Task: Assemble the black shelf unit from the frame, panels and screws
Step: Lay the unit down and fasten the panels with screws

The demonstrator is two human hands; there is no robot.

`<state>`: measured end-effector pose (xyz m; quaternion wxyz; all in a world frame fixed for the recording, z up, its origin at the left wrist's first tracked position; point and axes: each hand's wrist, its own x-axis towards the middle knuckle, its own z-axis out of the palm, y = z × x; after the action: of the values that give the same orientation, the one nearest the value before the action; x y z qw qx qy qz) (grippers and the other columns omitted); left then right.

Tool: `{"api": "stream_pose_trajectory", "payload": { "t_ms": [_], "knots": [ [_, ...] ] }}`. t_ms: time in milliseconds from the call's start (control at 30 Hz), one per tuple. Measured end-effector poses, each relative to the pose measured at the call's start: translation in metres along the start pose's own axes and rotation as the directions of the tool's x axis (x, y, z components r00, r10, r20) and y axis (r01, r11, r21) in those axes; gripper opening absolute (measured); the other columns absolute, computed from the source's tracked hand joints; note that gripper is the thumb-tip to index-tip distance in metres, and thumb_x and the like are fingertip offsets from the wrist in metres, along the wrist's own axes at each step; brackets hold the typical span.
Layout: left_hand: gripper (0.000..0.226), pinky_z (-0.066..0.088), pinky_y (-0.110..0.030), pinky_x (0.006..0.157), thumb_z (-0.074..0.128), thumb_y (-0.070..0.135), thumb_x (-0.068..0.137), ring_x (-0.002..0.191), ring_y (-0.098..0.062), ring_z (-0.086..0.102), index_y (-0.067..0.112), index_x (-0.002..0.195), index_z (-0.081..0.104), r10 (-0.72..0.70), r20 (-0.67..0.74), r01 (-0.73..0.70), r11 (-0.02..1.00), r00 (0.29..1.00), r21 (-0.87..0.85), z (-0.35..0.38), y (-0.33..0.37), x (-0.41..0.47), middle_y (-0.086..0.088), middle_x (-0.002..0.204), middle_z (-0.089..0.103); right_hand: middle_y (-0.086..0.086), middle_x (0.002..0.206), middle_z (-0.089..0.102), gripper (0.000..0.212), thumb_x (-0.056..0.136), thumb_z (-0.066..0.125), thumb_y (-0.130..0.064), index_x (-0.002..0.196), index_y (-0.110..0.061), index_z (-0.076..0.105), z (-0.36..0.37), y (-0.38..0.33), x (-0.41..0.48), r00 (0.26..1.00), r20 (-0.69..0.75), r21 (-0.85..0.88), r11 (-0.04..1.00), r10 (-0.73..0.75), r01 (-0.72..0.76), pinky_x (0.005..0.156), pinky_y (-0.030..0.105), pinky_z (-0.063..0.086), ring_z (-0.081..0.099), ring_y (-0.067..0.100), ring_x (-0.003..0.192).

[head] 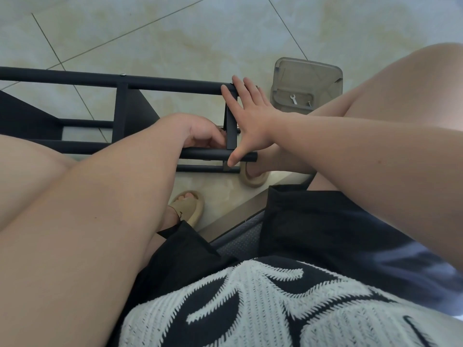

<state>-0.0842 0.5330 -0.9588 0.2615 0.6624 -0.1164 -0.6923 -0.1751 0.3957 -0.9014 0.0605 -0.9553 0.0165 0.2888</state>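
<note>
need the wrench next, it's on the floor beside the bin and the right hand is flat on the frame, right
Not quite. The head view shows the wrench inside the bin, not on the floor beside it. The right hand is flat on the frame.

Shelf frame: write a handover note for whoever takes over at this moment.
Black shelf frame lies on its side on the tiled floor, with black panels already in it.
Right hand: open, spread flat across the frame's end, fingertips on the upper rail, thumb on the lower.
Left hand: fingers curled at the end crossbar; what they hold is hidden.
Clear box holds a small wrench and a screw.
Left: probably fastening this end joint.
</note>
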Motion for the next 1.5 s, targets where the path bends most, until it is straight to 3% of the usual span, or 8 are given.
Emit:
{"api": "stream_pose_trajectory", "payload": {
  "t_ms": [167, 333, 800, 1000, 1100, 1233, 1400, 1500],
  "knots": [
    [0.025, 0.044, -0.034, 0.104, 0.054, 0.003, 0.092, 0.103, -0.018, 0.065, 0.014, 0.106, 0.071, 0.033, -0.009, -0.033, 0.998, 0.999, -0.045, -0.0004, -0.0008, 0.0014, 0.001, 0.101, 0.074, 0.021, 0.161, -0.029, 0.165, 0.047, 0.073, -0.089, 0.156, -0.013, -0.023, -0.0001, 0.0004, 0.0007, 1.0, -0.005, -0.001, 1.0, 0.0, 0.0, 0.124, 0.053, -0.006, -0.025, 0.04, 0.15],
    [0.011, 0.049, -0.03, 0.071, 0.064, 0.015, 0.09, 0.076, -0.022, 0.058, 0.015, 0.085, 0.074, -0.032, -0.072, 0.036, 0.998, 0.997, 0.059, 0.0019, 0.0016, 0.0005, -0.004, 0.077, 0.069, 0.021, 0.162, -0.028, 0.165, 0.046, 0.074, -0.089, 0.157, -0.012, -0.023, 0.0012, 0.0002, 0.0006, 1.0, -0.016, -0.002, 1.0, -0.003, 0.003, 0.124, 0.053, -0.006, -0.024, 0.041, 0.15],
    [0.042, 0.04, -0.041, 0.114, 0.055, 0.006, 0.092, 0.12, -0.028, 0.061, 0.003, 0.134, 0.06, 0.024, -0.023, -0.024, 1.0, 0.999, -0.017, 0.0005, 0.0003, 0.0015, -0.015, 0.129, 0.067, 0.021, 0.162, -0.029, 0.167, 0.044, 0.073, -0.09, 0.157, -0.013, -0.023, 0.0015, 0.0013, 0.0022, 1.0, -0.011, 0.002, 1.0, 0.001, -0.001, 0.124, 0.053, -0.007, -0.025, 0.04, 0.15],
    [0.02, 0.053, -0.032, 0.074, 0.064, 0.014, 0.089, 0.083, -0.024, 0.06, 0.006, 0.105, 0.072, -0.039, -0.041, 0.039, 0.999, 0.998, -0.01, 0.0026, 0.0025, -0.0004, -0.007, 0.082, 0.071, 0.021, 0.162, -0.029, 0.166, 0.044, 0.073, -0.09, 0.157, -0.013, -0.023, 0.0028, 0.0012, 0.0021, 1.0, -0.015, -0.002, 1.0, 0.0, 0.0, 0.124, 0.053, -0.007, -0.025, 0.041, 0.15],
    [0.028, 0.051, -0.041, 0.093, 0.063, 0.012, 0.087, 0.092, -0.029, 0.061, -0.001, 0.111, 0.071, -0.048, -0.068, 0.049, 0.999, 0.997, 0.022, 0.0022, 0.002, -0.0006, -0.016, 0.095, 0.07, 0.021, 0.162, -0.029, 0.167, 0.044, 0.073, -0.09, 0.156, -0.013, -0.023, 0.0026, 0.0012, 0.0022, 1.0, -0.016, -0.002, 1.0, -0.003, 0.003, 0.124, 0.053, -0.007, -0.025, 0.041, 0.15],
    [0.015, 0.046, -0.038, 0.091, 0.057, 0.006, 0.088, 0.094, -0.03, 0.06, 0.008, 0.091, 0.072, -0.029, -0.058, 0.029, 1.0, 0.998, -0.003, 0.0019, 0.0012, -0.0002, -0.014, 0.091, 0.07, 0.021, 0.162, -0.028, 0.167, 0.044, 0.073, -0.09, 0.157, -0.013, -0.023, 0.0029, 0.0015, 0.0024, 1.0, -0.019, -0.002, 1.0, -0.004, 0.004, 0.124, 0.053, -0.007, -0.024, 0.041, 0.15],
    [0.031, 0.04, -0.043, 0.109, 0.051, 0.001, 0.09, 0.103, -0.026, 0.059, 0.007, 0.118, 0.064, 0.027, 0.007, -0.027, 0.997, 1.0, -0.067, 0.0011, -0.0013, 0.0015, -0.016, 0.11, 0.064, 0.02, 0.161, -0.03, 0.167, 0.044, 0.073, -0.09, 0.157, -0.013, -0.023, 0.0035, 0.0019, 0.0032, 1.0, -0.013, 0.012, 1.0, -0.003, 0.003, 0.124, 0.053, -0.008, -0.026, 0.04, 0.149],
    [0.03, 0.045, -0.037, 0.1, 0.051, 0.004, 0.093, 0.1, -0.023, 0.061, 0.008, 0.119, 0.066, 0.039, 0.01, -0.038, 0.997, 0.999, -0.066, 0.0013, 0.0002, 0.0004, -0.009, 0.104, 0.069, 0.021, 0.161, -0.029, 0.167, 0.044, 0.073, -0.09, 0.157, -0.013, -0.023, 0.0034, 0.0021, 0.0033, 1.0, -0.015, 0.008, 1.0, -0.004, 0.004, 0.124, 0.053, -0.007, -0.025, 0.041, 0.149]
  ]
}}
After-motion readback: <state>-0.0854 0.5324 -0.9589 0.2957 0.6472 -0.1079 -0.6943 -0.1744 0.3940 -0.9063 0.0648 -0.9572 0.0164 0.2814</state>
